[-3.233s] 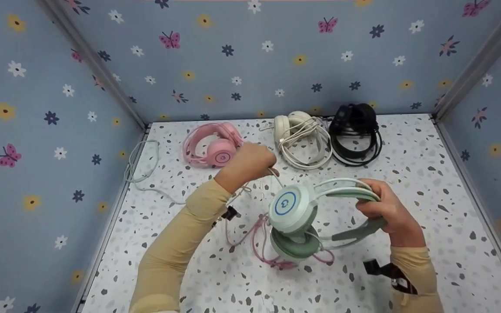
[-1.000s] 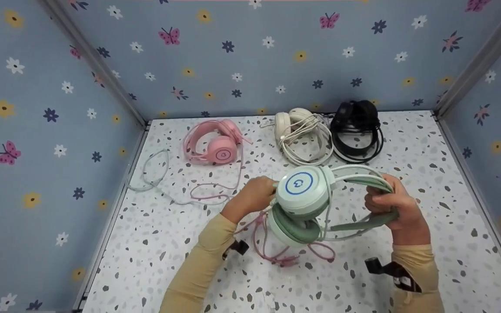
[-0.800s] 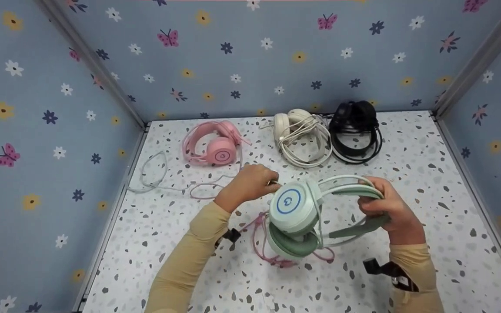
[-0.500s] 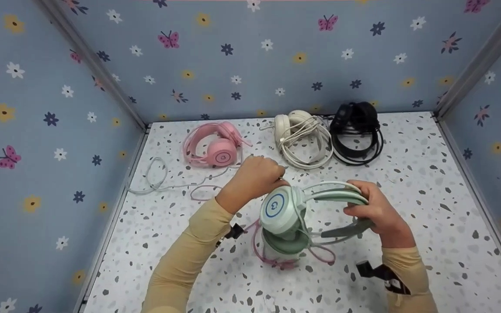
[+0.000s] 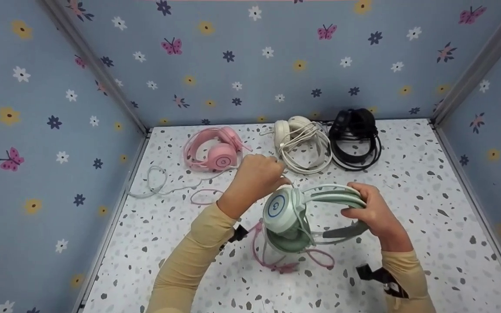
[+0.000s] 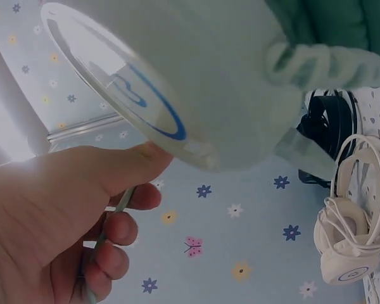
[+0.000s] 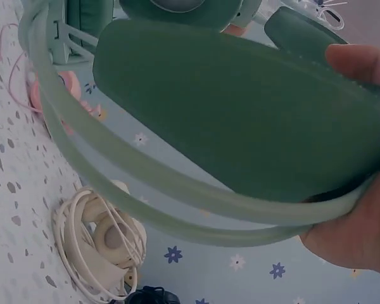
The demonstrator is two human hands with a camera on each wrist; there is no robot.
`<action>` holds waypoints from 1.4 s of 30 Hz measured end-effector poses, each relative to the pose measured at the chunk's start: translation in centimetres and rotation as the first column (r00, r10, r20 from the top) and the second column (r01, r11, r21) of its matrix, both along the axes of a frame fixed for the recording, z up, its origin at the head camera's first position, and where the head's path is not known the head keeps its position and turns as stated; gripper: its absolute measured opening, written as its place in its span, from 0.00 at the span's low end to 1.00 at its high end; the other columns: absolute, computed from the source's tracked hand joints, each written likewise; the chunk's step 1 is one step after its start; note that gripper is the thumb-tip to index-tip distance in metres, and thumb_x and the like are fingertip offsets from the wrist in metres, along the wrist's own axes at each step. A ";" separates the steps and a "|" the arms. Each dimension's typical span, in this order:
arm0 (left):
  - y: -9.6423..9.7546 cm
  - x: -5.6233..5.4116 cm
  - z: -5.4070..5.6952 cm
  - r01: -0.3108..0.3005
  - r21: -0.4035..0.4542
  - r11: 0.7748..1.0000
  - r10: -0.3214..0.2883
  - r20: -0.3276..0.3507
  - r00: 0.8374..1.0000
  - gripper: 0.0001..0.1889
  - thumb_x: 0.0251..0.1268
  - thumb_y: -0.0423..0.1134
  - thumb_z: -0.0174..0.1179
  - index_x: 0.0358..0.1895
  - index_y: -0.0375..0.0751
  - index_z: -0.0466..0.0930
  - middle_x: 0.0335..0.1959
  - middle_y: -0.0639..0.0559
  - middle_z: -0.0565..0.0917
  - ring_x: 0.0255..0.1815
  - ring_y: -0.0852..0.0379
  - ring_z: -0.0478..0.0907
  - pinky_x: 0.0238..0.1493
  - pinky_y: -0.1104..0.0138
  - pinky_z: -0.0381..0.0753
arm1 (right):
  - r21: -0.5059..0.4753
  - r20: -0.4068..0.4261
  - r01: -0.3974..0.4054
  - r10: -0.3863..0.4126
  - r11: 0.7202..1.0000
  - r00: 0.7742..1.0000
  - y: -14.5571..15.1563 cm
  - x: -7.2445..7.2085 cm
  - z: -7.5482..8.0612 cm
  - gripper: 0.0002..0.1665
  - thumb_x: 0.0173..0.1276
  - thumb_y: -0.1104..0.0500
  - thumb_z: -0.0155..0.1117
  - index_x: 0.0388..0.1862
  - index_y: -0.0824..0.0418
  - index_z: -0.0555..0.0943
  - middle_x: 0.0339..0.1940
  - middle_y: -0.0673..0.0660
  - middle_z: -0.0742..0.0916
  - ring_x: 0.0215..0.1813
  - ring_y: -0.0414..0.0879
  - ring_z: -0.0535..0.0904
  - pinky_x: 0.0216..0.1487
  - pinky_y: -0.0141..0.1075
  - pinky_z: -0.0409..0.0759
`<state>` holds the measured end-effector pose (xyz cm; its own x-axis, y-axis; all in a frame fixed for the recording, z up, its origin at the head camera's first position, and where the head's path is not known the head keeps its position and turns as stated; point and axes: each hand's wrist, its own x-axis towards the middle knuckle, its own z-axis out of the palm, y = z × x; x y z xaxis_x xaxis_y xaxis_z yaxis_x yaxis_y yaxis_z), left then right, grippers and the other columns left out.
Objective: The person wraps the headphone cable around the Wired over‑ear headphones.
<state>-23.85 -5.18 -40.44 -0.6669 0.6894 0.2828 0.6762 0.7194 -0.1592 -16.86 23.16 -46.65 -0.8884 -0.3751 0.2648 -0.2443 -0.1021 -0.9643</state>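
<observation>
My right hand (image 5: 376, 213) grips the headband of pale green headphones (image 5: 278, 213), held above the speckled table with the ear cups pointing left. In the right wrist view the thumb and palm are around the green padded band (image 7: 234, 114) and its thin outer hoops. Curled fingers of my left hand (image 5: 257, 178) hold the headphones' thin green cable (image 6: 123, 199), and the thumb tip is against the ear cup's rim in the left wrist view. A strand of cable runs around the ear cup beside the headband. The loose cable length (image 5: 181, 188) trails across the table to the left.
Pink headphones (image 5: 222, 156) lie at the back left, their pink cable (image 5: 272, 263) spreading under the green pair. White headphones (image 5: 302, 143) with wound cable and black headphones (image 5: 355, 139) lie by the back wall (image 5: 250, 65). Patterned side walls flank the table.
My left hand has moved from beside the ear cup up to its far side, drawing the green cable along. A cable strand absent at first now lies around the cup. The headphones shifted slightly left.
</observation>
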 end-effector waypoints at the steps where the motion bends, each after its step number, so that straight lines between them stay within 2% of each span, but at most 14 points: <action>1: 0.0 0.0 0.0 -0.015 0.004 1.000 0.015 -0.020 1.000 0.21 0.55 0.61 0.67 0.21 0.47 0.78 0.13 0.55 0.72 0.13 0.55 0.67 0.14 0.59 0.70 | 0.027 -0.003 0.043 -0.043 0.999 0.999 -0.2 0.0 -0.1 0.11 0.47 0.80 0.59 0.30 0.71 0.73 0.17 0.51 0.68 0.20 0.44 0.60 0.24 0.37 0.65; 4: 0.2 0.0 0.0 -0.050 0.039 0.998 0.054 -0.083 0.995 0.23 0.52 0.62 0.68 0.19 0.47 0.76 0.12 0.55 0.71 0.12 0.55 0.66 0.13 0.60 0.69 | 0.116 -0.032 0.195 -0.192 0.974 0.981 -0.7 0.1 -0.1 0.13 0.46 0.81 0.60 0.26 0.67 0.73 0.16 0.49 0.67 0.20 0.41 0.61 0.24 0.35 0.65; 8: 0.8 0.5 -0.2 -0.092 0.081 0.992 0.102 -0.128 0.987 0.21 0.52 0.58 0.69 0.20 0.45 0.76 0.14 0.53 0.74 0.13 0.53 0.71 0.13 0.59 0.71 | 0.219 -0.174 0.362 -0.328 0.906 0.928 -1.7 0.3 0.4 0.16 0.44 0.82 0.62 0.23 0.65 0.72 0.14 0.47 0.68 0.19 0.38 0.62 0.23 0.33 0.65; 12: 1.6 1.4 -0.4 -0.140 0.140 0.980 0.154 -0.098 0.983 0.19 0.56 0.53 0.68 0.22 0.43 0.77 0.16 0.51 0.76 0.14 0.49 0.75 0.13 0.58 0.72 | 0.245 -0.340 0.481 -0.390 0.842 0.856 -2.7 0.7 1.5 0.15 0.42 0.82 0.62 0.22 0.65 0.73 0.13 0.47 0.69 0.18 0.36 0.61 0.22 0.32 0.64; 15: 2.0 2.0 -0.6 -0.151 0.254 0.955 0.166 -0.038 0.985 0.18 0.59 0.52 0.66 0.20 0.44 0.76 0.14 0.51 0.74 0.14 0.49 0.73 0.13 0.58 0.70 | 0.209 -0.444 0.567 -0.440 0.796 0.781 -3.3 0.8 1.9 0.14 0.42 0.81 0.61 0.22 0.66 0.73 0.13 0.46 0.68 0.18 0.33 0.58 0.21 0.31 0.61; 18: 2.2 2.6 -0.8 -0.168 0.406 0.898 0.149 0.079 0.986 0.18 0.63 0.51 0.64 0.20 0.46 0.75 0.11 0.55 0.70 0.13 0.54 0.70 0.12 0.62 0.66 | 0.135 -0.533 0.663 -0.510 0.737 0.675 -3.6 0.6 1.6 0.12 0.41 0.79 0.60 0.21 0.66 0.73 0.13 0.46 0.67 0.18 0.33 0.57 0.20 0.30 0.59; 21: 2.1 3.3 -1.2 -0.228 0.531 0.816 0.129 0.217 0.968 0.14 0.66 0.49 0.61 0.24 0.47 0.78 0.10 0.59 0.66 0.13 0.59 0.65 0.13 0.65 0.62 | 0.054 -0.579 0.740 -0.583 0.670 0.570 -3.6 0.3 0.4 0.09 0.41 0.77 0.60 0.21 0.66 0.73 0.12 0.45 0.67 0.16 0.34 0.57 0.19 0.30 0.58; 24: 2.1 4.5 -2.2 -0.288 0.621 0.729 0.124 0.295 0.948 0.12 0.69 0.47 0.58 0.28 0.45 0.80 0.12 0.60 0.66 0.14 0.61 0.64 0.16 0.66 0.62 | -0.014 -0.557 0.781 -0.653 0.624 0.513 -3.4 -0.2 -1.3 0.08 0.41 0.76 0.60 0.21 0.67 0.74 0.12 0.46 0.68 0.16 0.35 0.58 0.20 0.30 0.58; 28: 2.9 6.3 -4.6 -0.289 0.727 0.623 0.078 0.310 0.947 0.13 0.74 0.44 0.51 0.31 0.45 0.77 0.15 0.60 0.69 0.16 0.63 0.65 0.19 0.68 0.64 | -0.110 -0.434 0.818 -0.768 0.564 0.471 -3.3 -0.4 -2.4 0.08 0.41 0.80 0.59 0.22 0.72 0.74 0.13 0.50 0.72 0.17 0.35 0.61 0.22 0.28 0.60; 32: 4.2 8.0 -7.4 -0.254 0.827 0.502 -0.014 0.302 0.953 0.16 0.78 0.40 0.46 0.28 0.44 0.74 0.16 0.59 0.68 0.16 0.65 0.64 0.18 0.71 0.64 | -0.218 -0.260 0.818 -0.839 0.532 0.477 -3.4 -0.5 -2.2 0.06 0.46 0.81 0.59 0.23 0.76 0.73 0.14 0.50 0.73 0.17 0.35 0.65 0.21 0.27 0.62; 36: 5.3 8.9 -9.9 -0.216 0.888 0.406 -0.158 0.302 0.940 0.18 0.77 0.36 0.46 0.22 0.45 0.69 0.15 0.60 0.64 0.15 0.67 0.59 0.17 0.73 0.60 | -0.409 -0.067 0.737 -0.823 0.538 0.564 -3.5 -0.6 -1.5 0.06 0.52 0.80 0.58 0.22 0.76 0.71 0.11 0.50 0.70 0.13 0.37 0.62 0.16 0.28 0.60; 37: 5.5 9.0 -10.6 -0.206 0.897 0.392 -0.214 0.306 0.928 0.18 0.77 0.35 0.46 0.22 0.44 0.68 0.15 0.60 0.64 0.15 0.67 0.59 0.17 0.73 0.59 | -0.468 -0.023 0.703 -0.803 0.535 0.596 -3.5 -0.6 -1.2 0.07 0.53 0.79 0.58 0.22 0.75 0.70 0.10 0.50 0.69 0.12 0.37 0.60 0.14 0.29 0.58; 39: 6.0 9.1 -11.8 -0.198 0.906 0.374 -0.336 0.332 0.881 0.18 0.78 0.33 0.45 0.22 0.43 0.67 0.15 0.58 0.64 0.16 0.67 0.59 0.18 0.74 0.60 | -0.564 0.029 0.623 -0.741 0.542 0.671 -3.4 -0.6 -0.8 0.09 0.55 0.78 0.57 0.22 0.71 0.69 0.09 0.50 0.66 0.10 0.39 0.56 0.11 0.31 0.53; 42: 6.4 9.1 -13.7 -0.221 0.904 0.365 -0.493 0.389 0.779 0.19 0.79 0.32 0.42 0.22 0.39 0.67 0.16 0.53 0.66 0.17 0.66 0.61 0.21 0.73 0.62 | -0.672 0.073 0.487 -0.605 0.558 0.793 -3.2 -0.6 -0.4 0.12 0.58 0.78 0.56 0.22 0.67 0.66 0.10 0.50 0.60 0.11 0.40 0.48 0.11 0.32 0.46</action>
<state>-14.78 1.27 -54.14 -0.8376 0.3568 0.4138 0.4611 0.0554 0.8856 -17.43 19.96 -47.07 -0.7900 0.4791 0.3826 -0.5966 -0.4567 -0.6599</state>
